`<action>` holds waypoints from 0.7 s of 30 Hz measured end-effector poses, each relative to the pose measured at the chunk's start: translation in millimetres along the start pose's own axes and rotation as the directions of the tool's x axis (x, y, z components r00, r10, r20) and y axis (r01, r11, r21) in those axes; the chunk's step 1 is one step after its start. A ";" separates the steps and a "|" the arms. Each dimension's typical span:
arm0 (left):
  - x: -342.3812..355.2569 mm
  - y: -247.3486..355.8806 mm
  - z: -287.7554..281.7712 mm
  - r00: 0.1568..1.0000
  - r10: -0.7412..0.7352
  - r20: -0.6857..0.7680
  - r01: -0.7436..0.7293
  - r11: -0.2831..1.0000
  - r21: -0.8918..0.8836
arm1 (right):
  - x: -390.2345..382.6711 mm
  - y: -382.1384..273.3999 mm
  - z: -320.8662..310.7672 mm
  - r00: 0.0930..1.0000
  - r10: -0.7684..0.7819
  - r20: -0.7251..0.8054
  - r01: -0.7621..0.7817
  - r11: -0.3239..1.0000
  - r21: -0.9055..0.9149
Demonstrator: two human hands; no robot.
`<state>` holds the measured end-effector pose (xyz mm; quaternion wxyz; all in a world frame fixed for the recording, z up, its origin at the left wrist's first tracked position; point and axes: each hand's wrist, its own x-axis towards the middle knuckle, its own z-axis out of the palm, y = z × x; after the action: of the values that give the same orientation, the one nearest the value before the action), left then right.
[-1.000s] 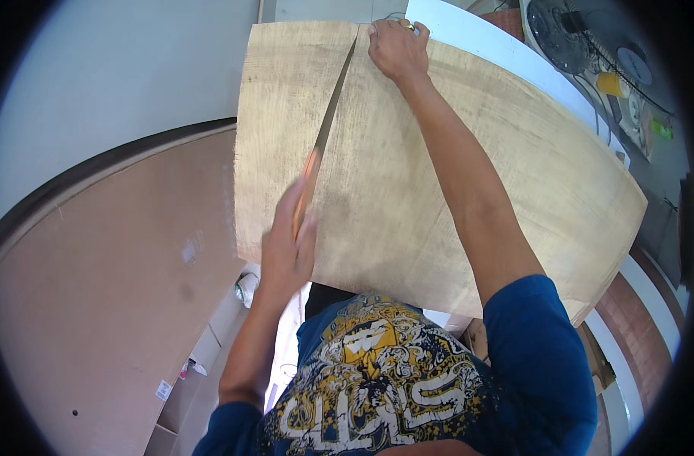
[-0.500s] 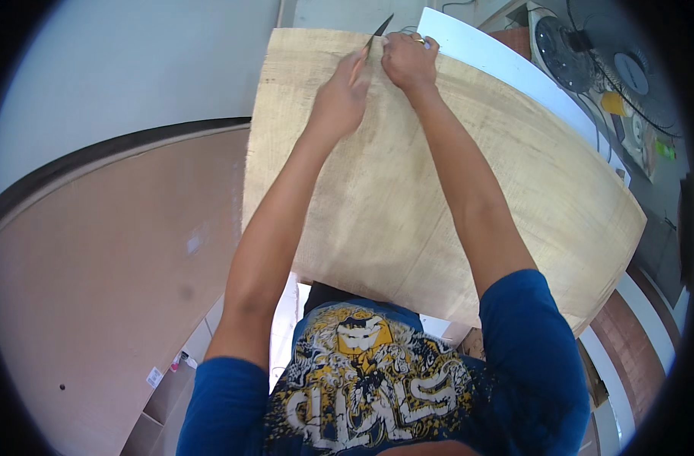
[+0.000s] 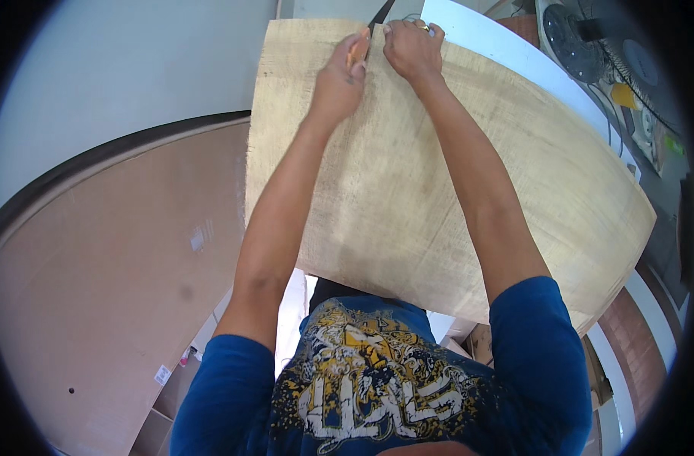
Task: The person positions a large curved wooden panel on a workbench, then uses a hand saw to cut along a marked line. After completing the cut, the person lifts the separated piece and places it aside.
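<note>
1. Curling the left hand (image 3: 341,80) fully around the orange handle (image 3: 357,50) of a saw — leaving no visible slack in the grip, presumably for firm control of the stroke.
2. Pointing the dark blade (image 3: 381,14) away from the body and out past the far edge of the wooden board (image 3: 408,182), left of that edge's middle and just beside the right thumb.
3. Bending the right hand (image 3: 415,52) over the same edge, thumb and fingers slightly spread, wearing a ring (image 3: 425,29); probably pressing there to steady the board close to the blade. Hiding the fingertips past the edge, so not telling whether clasping underneath or only resting on top.
4. Stretching both forearms forward over the board, apparently for reaching its far side while standing at the near one, in a blue printed shirt (image 3: 377,380).
5. Laying the board broad face up, likely for exposing its whole surface to both hands.
6. Facing a white panel (image 3: 499,49) just beyond the board, a fan (image 3: 571,45) farther right — and having a large brown panel (image 3: 103,281) at the left.
</note>
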<state>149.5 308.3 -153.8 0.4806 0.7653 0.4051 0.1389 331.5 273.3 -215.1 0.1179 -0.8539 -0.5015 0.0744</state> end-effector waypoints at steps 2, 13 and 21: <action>-7.8 17.1 -0.3 1.000 0.026 0.016 -0.028 0.997 0.079 | -1.9 9.1 8.1 0.996 -0.011 -0.085 0.014 0.999 0.037; -169.2 82.2 -87.8 0.985 -0.074 0.155 0.042 0.978 0.204 | -7.8 19.3 6.9 0.999 0.040 -0.036 -0.038 0.998 0.044; 0.2 9.7 8.1 1.000 0.000 0.027 -0.002 0.995 0.100 | 1.3 11.4 1.1 0.998 -0.018 -0.062 0.020 0.999 0.032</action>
<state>159.2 301.3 -149.6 0.4471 0.7904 0.4045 0.1082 341.4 269.2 -219.3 0.1481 -0.8490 -0.5042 0.0549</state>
